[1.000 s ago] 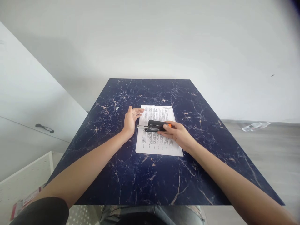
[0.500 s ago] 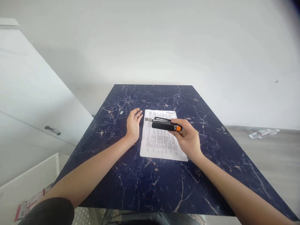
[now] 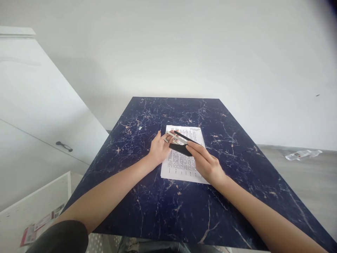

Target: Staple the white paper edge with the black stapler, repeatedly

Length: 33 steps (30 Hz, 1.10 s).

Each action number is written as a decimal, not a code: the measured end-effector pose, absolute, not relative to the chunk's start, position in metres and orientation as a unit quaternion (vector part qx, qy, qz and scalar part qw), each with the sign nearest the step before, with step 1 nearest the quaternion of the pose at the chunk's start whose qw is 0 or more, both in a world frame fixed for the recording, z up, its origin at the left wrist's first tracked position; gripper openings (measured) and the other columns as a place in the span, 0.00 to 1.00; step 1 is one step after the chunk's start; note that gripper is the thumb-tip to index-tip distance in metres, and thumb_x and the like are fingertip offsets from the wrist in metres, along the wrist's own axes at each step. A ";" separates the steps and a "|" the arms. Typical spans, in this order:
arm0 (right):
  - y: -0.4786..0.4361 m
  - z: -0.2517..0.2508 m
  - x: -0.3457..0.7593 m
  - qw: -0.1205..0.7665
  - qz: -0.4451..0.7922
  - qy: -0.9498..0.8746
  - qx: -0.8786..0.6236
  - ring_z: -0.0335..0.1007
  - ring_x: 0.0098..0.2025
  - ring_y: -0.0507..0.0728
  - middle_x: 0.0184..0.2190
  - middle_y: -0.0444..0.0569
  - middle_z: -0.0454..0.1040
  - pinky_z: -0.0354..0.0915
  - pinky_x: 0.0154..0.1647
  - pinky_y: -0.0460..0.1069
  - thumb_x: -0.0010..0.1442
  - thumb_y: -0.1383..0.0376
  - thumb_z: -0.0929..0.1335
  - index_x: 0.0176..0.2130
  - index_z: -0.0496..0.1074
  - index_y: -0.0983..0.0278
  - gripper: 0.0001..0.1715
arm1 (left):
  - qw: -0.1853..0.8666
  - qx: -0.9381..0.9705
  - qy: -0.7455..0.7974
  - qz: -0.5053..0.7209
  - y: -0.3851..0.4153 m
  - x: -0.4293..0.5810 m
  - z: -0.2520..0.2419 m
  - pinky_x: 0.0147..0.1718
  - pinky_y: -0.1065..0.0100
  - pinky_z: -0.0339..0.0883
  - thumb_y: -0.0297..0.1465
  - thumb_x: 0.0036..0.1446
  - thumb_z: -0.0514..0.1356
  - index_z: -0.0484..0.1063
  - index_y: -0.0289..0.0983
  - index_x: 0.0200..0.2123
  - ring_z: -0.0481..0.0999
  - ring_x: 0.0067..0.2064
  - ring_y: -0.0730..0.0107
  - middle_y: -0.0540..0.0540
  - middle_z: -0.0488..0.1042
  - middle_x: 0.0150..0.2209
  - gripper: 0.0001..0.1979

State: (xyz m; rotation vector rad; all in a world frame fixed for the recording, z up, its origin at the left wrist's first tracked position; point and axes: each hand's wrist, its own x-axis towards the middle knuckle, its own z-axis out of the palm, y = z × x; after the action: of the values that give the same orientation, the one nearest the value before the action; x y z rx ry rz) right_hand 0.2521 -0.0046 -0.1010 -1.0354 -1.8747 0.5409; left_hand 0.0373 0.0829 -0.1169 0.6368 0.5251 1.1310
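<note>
A black stapler (image 3: 180, 148) is held above the printed paper (image 3: 181, 168), its silvery magazine and top arm spread apart. My right hand (image 3: 206, 161) is closed round the stapler's right end. At the stapler's left end is my left hand (image 3: 159, 148), palm turned up, with its fingers spread beneath and behind the metal tip. Whether those fingers touch the metal is hard to tell. The paper lies flat on the dark blue marbled table (image 3: 168, 211), partly covered by the hands and the stapler.
A small pale piece (image 3: 140, 128) lies on the table left of the paper. White cabinet (image 3: 39, 105) with a dark handle stands at the left. Below it are red and white packets (image 3: 37, 228). Clear plastic packaging (image 3: 302, 154) lies on the floor at right.
The stapler has been opened out and tilted. My left hand has moved right, to its metal end, and turned palm up. My right hand's grip has shifted. The whole view has shifted slightly.
</note>
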 end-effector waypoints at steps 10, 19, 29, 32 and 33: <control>0.011 -0.093 0.248 0.616 0.479 -0.418 -0.466 0.79 0.54 0.65 0.51 0.54 0.76 0.71 0.64 0.64 0.61 0.60 0.75 0.52 0.74 0.61 0.21 | 0.494 0.413 0.378 0.665 0.067 0.034 -0.108 0.21 0.67 0.51 0.46 0.68 0.55 0.52 0.41 0.21 0.47 0.20 0.74 0.54 0.48 0.20 0.26; 0.010 -0.097 0.231 0.567 0.594 -0.386 -0.421 0.81 0.50 0.63 0.46 0.48 0.78 0.73 0.61 0.61 0.53 0.61 0.79 0.47 0.75 0.61 0.23 | 0.292 0.840 0.076 0.451 0.025 0.036 -0.114 0.34 0.55 0.72 0.43 0.66 0.57 0.75 0.42 0.36 0.73 0.33 0.60 0.41 0.74 0.32 0.13; 0.013 -0.111 0.229 0.520 0.633 -0.405 -0.407 0.82 0.43 0.60 0.39 0.44 0.78 0.75 0.54 0.57 0.53 0.58 0.79 0.45 0.74 0.58 0.22 | 0.263 0.887 0.009 0.380 0.023 0.045 -0.104 0.61 0.48 0.71 0.24 0.67 0.55 0.74 0.41 0.45 0.80 0.56 0.60 0.40 0.80 0.52 0.10; 0.015 -0.113 0.231 0.507 0.594 -0.455 -0.428 0.80 0.42 0.59 0.37 0.43 0.77 0.76 0.48 0.55 0.56 0.57 0.76 0.46 0.74 0.58 0.19 | 0.299 0.879 0.031 0.371 0.023 0.045 -0.101 0.65 0.44 0.66 0.25 0.66 0.57 0.75 0.41 0.45 0.78 0.59 0.59 0.40 0.79 0.55 0.09; 0.015 -0.112 0.233 0.496 0.566 -0.487 -0.443 0.79 0.41 0.58 0.38 0.44 0.78 0.76 0.46 0.54 0.58 0.56 0.75 0.46 0.75 0.59 0.18 | 0.316 0.873 0.035 0.370 0.023 0.045 -0.099 0.65 0.44 0.65 0.25 0.66 0.58 0.75 0.42 0.45 0.78 0.59 0.59 0.41 0.80 0.55 0.09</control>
State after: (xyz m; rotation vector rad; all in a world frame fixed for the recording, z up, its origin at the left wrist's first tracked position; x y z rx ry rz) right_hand 0.2331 0.0151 -0.1119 -1.0738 -1.1795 1.3705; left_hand 0.0448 0.0227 -0.0991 2.2976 0.0933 0.9751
